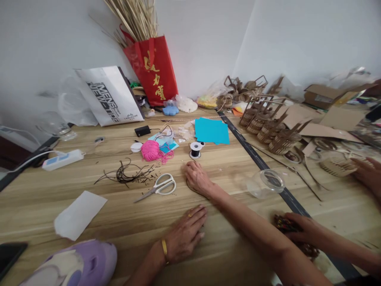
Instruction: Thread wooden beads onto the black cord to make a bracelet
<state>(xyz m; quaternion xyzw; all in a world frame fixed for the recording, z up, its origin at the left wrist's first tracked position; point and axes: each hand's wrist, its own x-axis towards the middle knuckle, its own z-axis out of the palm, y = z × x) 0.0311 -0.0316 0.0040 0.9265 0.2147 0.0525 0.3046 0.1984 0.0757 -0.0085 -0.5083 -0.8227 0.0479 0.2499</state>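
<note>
My right hand (198, 178) reaches across the table just below a white spool of black cord (195, 151). Its fingers are curled down on a thin dark cord (193, 190) that loops out beside the wrist. Nearer to me, my left hand (187, 234), with a gold ring and bracelet, rests on the wood, fingers stretched out and close together; whatever lies under the palm is hidden. White-handled scissors (160, 186) lie left of both hands, blades pointing left. Behind them is a loose bundle of dark cord (126, 173) with small snipped bits.
A pink yarn ball (151, 150) and blue sheets (212, 131) lie further back. Right stand a clear glass bowl (264, 183) and small woven baskets (269, 129). Another person's hands (300, 230) work at the right. Paper (80, 215) and a purple object (80, 264) sit front left.
</note>
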